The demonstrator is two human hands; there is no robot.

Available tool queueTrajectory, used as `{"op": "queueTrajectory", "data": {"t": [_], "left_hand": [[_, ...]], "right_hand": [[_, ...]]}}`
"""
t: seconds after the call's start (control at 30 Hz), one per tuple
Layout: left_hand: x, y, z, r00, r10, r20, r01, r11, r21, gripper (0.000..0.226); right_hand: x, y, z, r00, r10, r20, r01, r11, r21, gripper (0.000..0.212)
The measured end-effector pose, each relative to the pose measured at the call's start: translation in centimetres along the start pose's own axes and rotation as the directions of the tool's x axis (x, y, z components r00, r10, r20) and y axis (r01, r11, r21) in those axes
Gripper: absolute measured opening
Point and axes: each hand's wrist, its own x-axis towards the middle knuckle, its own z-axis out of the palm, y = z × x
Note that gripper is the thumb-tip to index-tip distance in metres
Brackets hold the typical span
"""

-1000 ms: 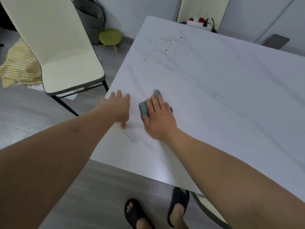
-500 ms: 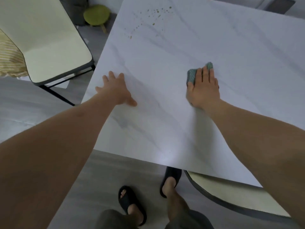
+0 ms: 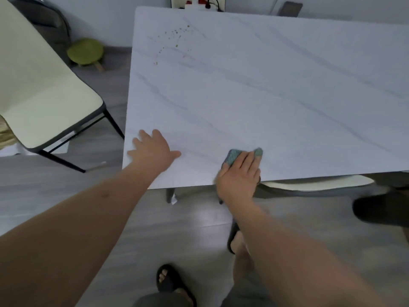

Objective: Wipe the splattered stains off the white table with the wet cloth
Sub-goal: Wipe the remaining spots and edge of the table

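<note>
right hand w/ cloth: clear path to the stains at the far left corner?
Probably yes: the white table lies bare between the cloth under the right hand and the stains, though it looks a long stretch.

Cloth (image 3: 232, 156): mostly hidden under the right hand (image 3: 240, 176); only a folded teal corner and a tip past the fingers show. Counter (image 3: 265, 89): right side cut off by the picture's edge; its near leg is only partly seen below the rim. Stains (image 3: 174, 39): small brown specks near the far left corner, too small to count. Chair (image 3: 44, 103): top and left side cut off. Second chair (image 3: 309, 185): tucked under the counter, only the seat's rim visible. Power strip (image 3: 199, 4): cut by the top edge. Dark slipper (image 3: 380, 209): blurred at the right edge.
</note>
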Motion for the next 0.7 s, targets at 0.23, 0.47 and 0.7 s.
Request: {"op": "queueTrajectory", "data": {"t": [0.23,0.47,0.7], "left_hand": [[-1.1,-4.8,-1.3,0.959,0.225,0.172,-0.244,0.965,0.098,0.049],[-0.3,-4.6,-3.3,0.940,0.266,0.211,-0.298,0.945,0.135,0.011],[2.8,-3.6,-6.0,0.985,0.171,0.023,-0.171,0.985,0.024,0.012]], "right_hand": [[-4.6,-8.8,1.6,0.840,-0.508,0.188,0.526,0.849,-0.055,0.070],[0.4,-3.7,-0.6,0.905,-0.397,0.155,0.414,0.905,-0.097,0.067],[6.6,-3.1,-1.0,0.993,-0.118,0.019,0.119,0.992,-0.036,0.073]]}}
